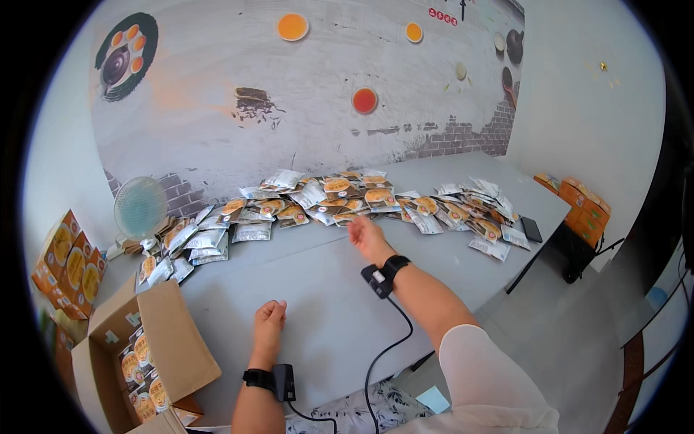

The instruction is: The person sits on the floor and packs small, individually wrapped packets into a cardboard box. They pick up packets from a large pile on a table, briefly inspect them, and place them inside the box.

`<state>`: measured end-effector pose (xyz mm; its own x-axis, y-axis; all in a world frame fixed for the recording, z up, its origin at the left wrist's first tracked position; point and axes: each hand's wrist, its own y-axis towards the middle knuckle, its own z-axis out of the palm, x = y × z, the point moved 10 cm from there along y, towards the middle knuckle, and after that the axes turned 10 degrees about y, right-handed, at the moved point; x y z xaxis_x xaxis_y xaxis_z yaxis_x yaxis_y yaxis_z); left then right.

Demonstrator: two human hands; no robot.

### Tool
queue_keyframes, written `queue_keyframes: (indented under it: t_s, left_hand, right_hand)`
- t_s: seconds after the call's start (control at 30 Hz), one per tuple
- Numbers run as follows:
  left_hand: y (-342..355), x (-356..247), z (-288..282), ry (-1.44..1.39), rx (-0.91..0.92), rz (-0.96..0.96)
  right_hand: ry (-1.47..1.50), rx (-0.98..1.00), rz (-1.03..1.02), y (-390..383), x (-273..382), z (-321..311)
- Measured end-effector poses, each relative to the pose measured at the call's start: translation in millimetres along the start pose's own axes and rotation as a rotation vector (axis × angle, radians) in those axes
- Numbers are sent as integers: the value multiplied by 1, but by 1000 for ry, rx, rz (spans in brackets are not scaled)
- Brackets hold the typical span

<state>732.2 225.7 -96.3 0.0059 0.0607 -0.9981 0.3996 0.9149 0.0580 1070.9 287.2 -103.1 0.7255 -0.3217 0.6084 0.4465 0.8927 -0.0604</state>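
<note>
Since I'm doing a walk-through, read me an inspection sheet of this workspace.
Surface: grey table, visible seam across it.
Job's things: packets heaped loosely toward the wall, many overlapping; open carton at left, holding printed boxes.
Clutter: dark flat object by the heap's right end.
Hands: left hand curled, over the table; right hand at the heap's near edge, grip unclear.
Cables: black cable from right wrist device, another from left.
Surroundings: fan and orange boxes at left; printed wall behind.
</note>
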Motion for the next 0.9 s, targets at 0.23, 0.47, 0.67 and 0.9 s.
queue_keyframes:
  t_s: [0.23, 0.47, 0.67, 0.9]
  left_hand:
    - [2, 2, 0, 48, -12, 15]
    - [2, 4, 1, 96, -6, 24]
    - [1, 4, 1, 107, -10, 21]
    - [2, 2, 7, 49, -3, 34]
  right_hand:
    - [-143, -277, -45, 48, 43, -52]
    - [-88, -264, -73, 93, 40, -76]
    - [-85, -278, -124, 104, 53, -73]
    - [242, -269, -336, 74, 78, -46]
